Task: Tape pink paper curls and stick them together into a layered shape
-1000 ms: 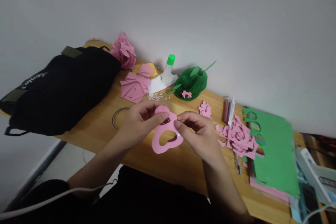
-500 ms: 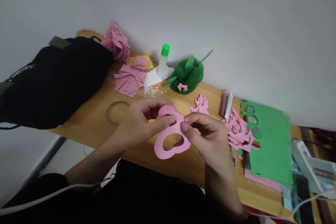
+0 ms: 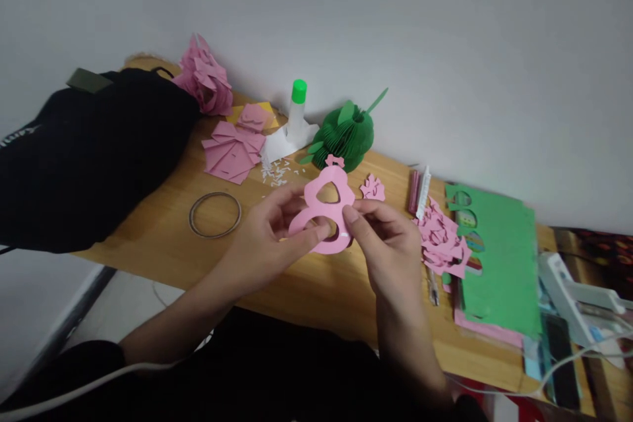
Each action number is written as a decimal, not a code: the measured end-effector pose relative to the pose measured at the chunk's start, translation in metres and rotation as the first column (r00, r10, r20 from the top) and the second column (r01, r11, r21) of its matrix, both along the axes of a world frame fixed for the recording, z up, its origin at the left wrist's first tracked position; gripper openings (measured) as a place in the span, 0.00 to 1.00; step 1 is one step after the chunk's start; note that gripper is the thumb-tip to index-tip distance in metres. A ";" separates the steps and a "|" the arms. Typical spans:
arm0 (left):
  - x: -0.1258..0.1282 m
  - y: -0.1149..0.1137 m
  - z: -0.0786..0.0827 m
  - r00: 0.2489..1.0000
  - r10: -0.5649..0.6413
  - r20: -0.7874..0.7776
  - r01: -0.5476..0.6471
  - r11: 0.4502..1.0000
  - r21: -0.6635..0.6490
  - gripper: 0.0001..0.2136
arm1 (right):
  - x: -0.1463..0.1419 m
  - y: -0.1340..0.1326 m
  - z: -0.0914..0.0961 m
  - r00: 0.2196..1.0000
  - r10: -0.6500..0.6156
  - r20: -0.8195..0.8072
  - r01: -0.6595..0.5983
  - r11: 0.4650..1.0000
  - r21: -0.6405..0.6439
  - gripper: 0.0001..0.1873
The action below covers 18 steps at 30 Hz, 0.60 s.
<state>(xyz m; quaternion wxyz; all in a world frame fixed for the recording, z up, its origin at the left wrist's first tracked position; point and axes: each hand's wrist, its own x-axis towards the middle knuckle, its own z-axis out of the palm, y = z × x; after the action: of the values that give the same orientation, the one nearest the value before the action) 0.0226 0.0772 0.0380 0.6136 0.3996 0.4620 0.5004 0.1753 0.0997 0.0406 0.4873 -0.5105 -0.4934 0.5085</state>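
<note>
A pink paper cutout (image 3: 342, 192) with heart-like and rounded openings is held in the air above the table. My left hand (image 3: 270, 234) grips its lower left part, with the thumb laid across the lower opening. On its right edge, my right hand (image 3: 388, 237) pinches the paper between thumb and fingers. Just beyond the hands stands a green pleated paper ball (image 3: 346, 135) with leaf shapes, partly covered by a small pink paper piece (image 3: 335, 161). Another pink cutout (image 3: 372, 188) lies near my right fingertips.
Left are a black bag (image 3: 93, 165), a ring (image 3: 190, 216), folded pink papers (image 3: 232, 151), and a green-capped glue stick (image 3: 298, 105) beside white scraps (image 3: 275, 173). Right are pink scraps (image 3: 440, 237), green sheets (image 3: 499, 264), a phone (image 3: 561, 362) and a white cable (image 3: 564, 369).
The pink cutout has been turned and raised, so its smaller opening now faces me at the top. Both hands keep hold of it. The view has shifted slightly to the right.
</note>
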 end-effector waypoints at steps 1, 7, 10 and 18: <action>0.002 0.000 0.001 0.999 0.022 -0.047 -0.022 1.000 0.010 0.17 | 0.001 0.000 0.000 1.000 0.002 -0.006 -0.002 1.000 -0.009 0.02; 0.000 0.004 0.004 0.965 0.104 -0.239 -0.083 0.992 0.097 0.12 | 0.015 -0.005 0.001 0.982 0.182 -0.047 -0.186 0.977 -0.108 0.04; -0.002 0.005 0.002 0.951 0.119 -0.285 -0.090 0.990 0.113 0.11 | 0.020 -0.007 0.001 0.964 0.248 -0.095 -0.261 0.951 -0.165 0.02; 0.002 -0.001 -0.009 0.828 0.405 -0.388 -0.154 0.829 0.537 0.29 | 0.017 -0.009 0.001 0.982 0.150 -0.115 -0.165 0.977 -0.135 0.02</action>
<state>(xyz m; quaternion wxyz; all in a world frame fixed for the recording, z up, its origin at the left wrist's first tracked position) 0.0249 0.0759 0.0294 0.2746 0.5778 0.5159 0.5697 0.1923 0.0906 0.0417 0.4325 -0.4765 -0.4683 0.6055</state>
